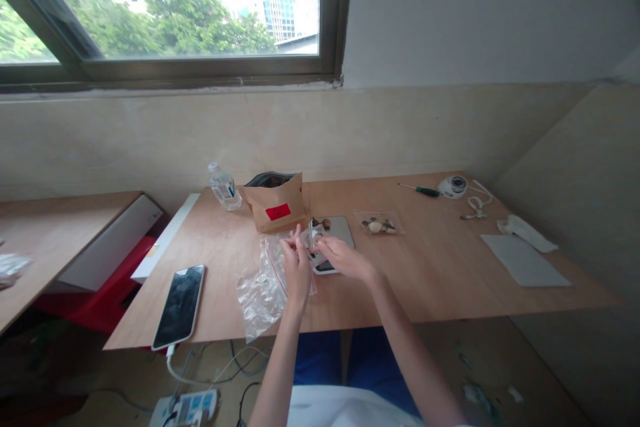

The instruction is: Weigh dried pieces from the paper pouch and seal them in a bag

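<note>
- Left hand [296, 265] fingers pinch the top edge of a clear, crinkled plastic bag [263, 288].
- Right hand [341, 257] fingers curl at the bag's mouth; grip unclear.
- Bag trails near-left on the surface [440, 267], beside a scale [333, 235].

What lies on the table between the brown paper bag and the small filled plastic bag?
In the head view, the kitchen scale lies between the brown paper bag and the small filled plastic bag.
</note>
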A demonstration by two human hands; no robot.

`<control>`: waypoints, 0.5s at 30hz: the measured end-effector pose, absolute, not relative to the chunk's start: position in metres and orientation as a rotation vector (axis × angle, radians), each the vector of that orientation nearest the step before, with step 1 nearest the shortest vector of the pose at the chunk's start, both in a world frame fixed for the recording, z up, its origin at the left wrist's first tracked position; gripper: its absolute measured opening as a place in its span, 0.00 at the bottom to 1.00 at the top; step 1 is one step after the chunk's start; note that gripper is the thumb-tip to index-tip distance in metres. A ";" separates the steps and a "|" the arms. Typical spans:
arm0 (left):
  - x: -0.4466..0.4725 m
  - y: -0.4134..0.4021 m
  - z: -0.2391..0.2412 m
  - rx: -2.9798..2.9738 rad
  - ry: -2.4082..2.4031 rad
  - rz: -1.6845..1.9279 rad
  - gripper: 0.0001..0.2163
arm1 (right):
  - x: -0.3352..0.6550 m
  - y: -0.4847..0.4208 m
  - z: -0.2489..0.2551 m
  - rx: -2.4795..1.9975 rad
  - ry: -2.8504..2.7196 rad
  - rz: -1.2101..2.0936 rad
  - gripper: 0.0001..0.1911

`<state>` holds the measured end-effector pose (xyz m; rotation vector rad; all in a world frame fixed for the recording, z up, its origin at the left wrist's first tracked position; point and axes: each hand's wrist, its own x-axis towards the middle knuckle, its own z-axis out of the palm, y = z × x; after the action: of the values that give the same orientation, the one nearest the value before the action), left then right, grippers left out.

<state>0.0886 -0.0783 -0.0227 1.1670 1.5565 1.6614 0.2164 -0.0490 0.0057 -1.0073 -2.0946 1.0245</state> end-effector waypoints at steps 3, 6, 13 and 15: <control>0.087 -0.077 -0.025 1.133 1.610 1.657 0.12 | 0.224 -0.031 -0.006 -1.056 -1.910 0.842 0.21; 0.086 -0.073 -0.029 1.021 1.629 1.750 0.11 | 0.227 -0.006 -0.030 -1.147 -1.749 0.526 0.16; 0.090 -0.082 -0.020 1.125 1.537 1.878 0.09 | 0.210 0.026 -0.083 -1.399 -2.236 0.320 0.26; 0.091 -0.086 -0.016 1.179 1.519 1.911 0.09 | 0.206 0.025 -0.086 -1.458 -2.296 0.250 0.25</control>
<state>0.0912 -0.0862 -0.0160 1.1785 1.5192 1.9109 0.2062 0.0252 -0.0858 -1.4576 -2.2959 0.2496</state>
